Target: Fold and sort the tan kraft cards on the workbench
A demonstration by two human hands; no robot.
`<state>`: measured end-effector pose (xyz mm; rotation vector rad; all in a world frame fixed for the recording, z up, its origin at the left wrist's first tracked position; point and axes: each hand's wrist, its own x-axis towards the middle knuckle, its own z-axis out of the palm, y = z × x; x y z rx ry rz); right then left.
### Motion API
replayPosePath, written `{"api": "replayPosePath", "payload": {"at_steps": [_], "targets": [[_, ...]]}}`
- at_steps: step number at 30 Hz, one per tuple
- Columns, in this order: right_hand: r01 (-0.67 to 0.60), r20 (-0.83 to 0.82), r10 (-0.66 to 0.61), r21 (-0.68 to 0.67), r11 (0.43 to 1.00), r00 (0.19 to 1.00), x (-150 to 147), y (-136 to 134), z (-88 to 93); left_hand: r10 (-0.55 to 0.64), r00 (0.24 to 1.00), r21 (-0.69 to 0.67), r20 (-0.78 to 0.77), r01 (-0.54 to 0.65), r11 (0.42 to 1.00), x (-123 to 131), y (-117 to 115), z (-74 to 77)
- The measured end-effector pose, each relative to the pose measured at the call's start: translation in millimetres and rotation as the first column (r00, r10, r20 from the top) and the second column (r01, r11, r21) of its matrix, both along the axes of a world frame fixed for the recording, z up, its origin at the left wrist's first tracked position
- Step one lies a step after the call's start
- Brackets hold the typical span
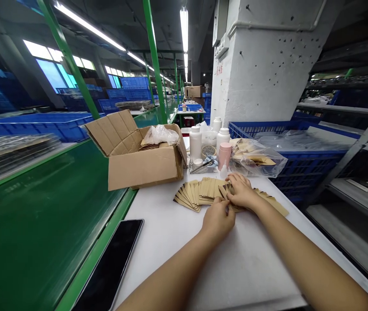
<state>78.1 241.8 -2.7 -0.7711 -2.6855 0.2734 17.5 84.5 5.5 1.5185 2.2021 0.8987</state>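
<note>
A spread-out row of brown kraft paper envelopes (207, 189) lies fanned across the white table, the pieces overlapping. At the near edge of the row, my left hand (218, 219) is closed, with its fingertips pinched on the envelopes. My right hand (242, 193) reaches over the row, its thumb on the near side and its curved fingers toward the far edge, gripping envelopes. Part of the row is hidden beneath it, and more envelopes (273, 202) fan out to its right. Just beyond the right fingers stands a small white-tipped bottle (224, 171).
An open cardboard box (143, 168) stands at the back left. Behind the envelopes are white bottles (195, 144), a pink bottle (225, 154), a tape roll (208, 151) and a plastic bag (276, 163). A phone (110, 263) lies beside the green conveyor (41, 216). Blue crates (289, 168) stand right.
</note>
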Motion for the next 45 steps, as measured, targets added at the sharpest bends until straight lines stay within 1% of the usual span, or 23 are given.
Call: {"api": "replayPosePath", "payload": {"at_steps": [3, 6, 9, 11, 12, 14, 16, 17, 18, 19, 20, 21, 22, 24, 25, 26, 28, 29, 31, 33, 35, 38, 45], "targets": [[0.003, 0.004, -0.003, 0.000, 1.000, 1.000, 0, 1, -1.4, 0.051, 0.996, 0.053, -0.074, -0.047, 0.997, -3, -3, 2.3], [0.007, -0.029, -0.008, -0.011, 1.000, 1.000, 0, 0, 0.7, 0.107, 0.982, 0.097, -0.155, -0.093, 0.991, -13, -6, 8.6], [-0.006, -0.175, -0.003, -0.049, 0.999, 0.985, -2, -4, 6.5, 0.185, 0.961, 0.168, -0.204, -0.152, 0.974, -26, -11, 19.6], [-0.042, -0.317, 0.002, -0.119, 0.992, 0.948, -4, -8, 11.7, 0.244, 0.944, 0.252, -0.222, -0.187, 0.950, -32, -14, 27.2], [-0.071, -0.380, -0.002, -0.177, 0.982, 0.925, -5, -10, 14.5, 0.264, 0.938, 0.298, -0.224, -0.192, 0.935, -34, -16, 30.0], [-0.147, -0.476, -0.032, -0.333, 0.931, 0.879, -6, -15, 19.9, 0.304, 0.935, 0.384, -0.185, -0.216, 0.898, -37, -17, 32.9], [-0.242, -0.542, -0.067, -0.477, 0.845, 0.837, -5, -20, 25.2, 0.331, 0.940, 0.445, -0.084, -0.262, 0.856, -38, -16, 31.9], [-0.290, -0.561, -0.065, -0.518, 0.805, 0.825, -4, -23, 27.9, 0.319, 0.947, 0.463, -0.020, -0.274, 0.843, -38, -14, 30.4], [-0.327, -0.569, -0.045, -0.535, 0.779, 0.821, -3, -26, 30.7, 0.282, 0.958, 0.474, 0.044, -0.268, 0.838, -39, -13, 28.6], [-0.352, -0.562, -0.008, -0.529, 0.772, 0.827, -1, -29, 33.4, 0.222, 0.970, 0.483, 0.096, -0.241, 0.842, -39, -11, 26.9], [-0.362, -0.543, 0.038, -0.506, 0.783, 0.839, 0, -33, 35.9, 0.158, 0.979, 0.488, 0.127, -0.200, 0.850, -39, -10, 25.5], [-0.353, -0.525, 0.070, -0.462, 0.814, 0.848, 1, -37, 37.9, 0.108, 0.984, 0.489, 0.142, -0.165, 0.857, -39, -9, 24.3], [-0.327, -0.521, 0.084, -0.395, 0.859, 0.850, 2, -41, 39.5, 0.087, 0.986, 0.487, 0.143, -0.147, 0.861, -39, -8, 23.5], [-0.233, -0.573, 0.085, -0.191, 0.954, 0.815, 2, -50, 40.9, 0.109, 0.988, 0.481, 0.109, -0.148, 0.864, -37, -8, 22.5], [-0.179, -0.612, 0.098, -0.072, 0.981, 0.785, 2, -53, 40.8, 0.126, 0.988, 0.477, 0.089, -0.153, 0.866, -35, -8, 22.1], [-0.132, -0.645, 0.126, 0.039, 0.990, 0.754, 2, -56, 40.5, 0.132, 0.989, 0.472, 0.074, -0.151, 0.868, -34, -9, 21.6], [-0.093, -0.670, 0.209, 0.205, 0.974, 0.713, 3, -61, 39.9, 0.117, 0.992, 0.461, 0.049, -0.127, 0.878, -31, -9, 20.2], [-0.089, -0.669, 0.244, 0.257, 0.962, 0.702, 4, -62, 39.8, 0.107, 0.993, 0.453, 0.039, -0.113, 0.884, -29, -9, 19.3], [-0.090, -0.663, 0.291, 0.320, 0.943, 0.690, 5, -63, 40.3, 0.101, 0.995, 0.441, 0.025, -0.101, 0.892, -28, -9, 17.7], [-0.096, -0.660, 0.312, 0.343, 0.935, 0.683, 6, -64, 41.1, 0.107, 0.994, 0.436, 0.013, -0.102, 0.894, -28, -9, 16.6], [-0.110, -0.661, 0.318, 0.337, 0.935, 0.680, 7, -65, 41.6, 0.115, 0.993, 0.435, 0.003, -0.105, 0.894, -28, -9, 16.5], [-0.135, -0.638, 0.329, 0.334, 0.933, 0.696, 6, -66, 40.8, 0.116, 0.993, 0.434, -0.006, -0.102, 0.895, -27, -10, 17.9], [-0.143, -0.588, 0.381, 0.410, 0.901, 0.714, 7, -67, 40.6, 0.104, 0.994, 0.420, -0.025, -0.084, 0.904, -23, -12, 21.8]]}}
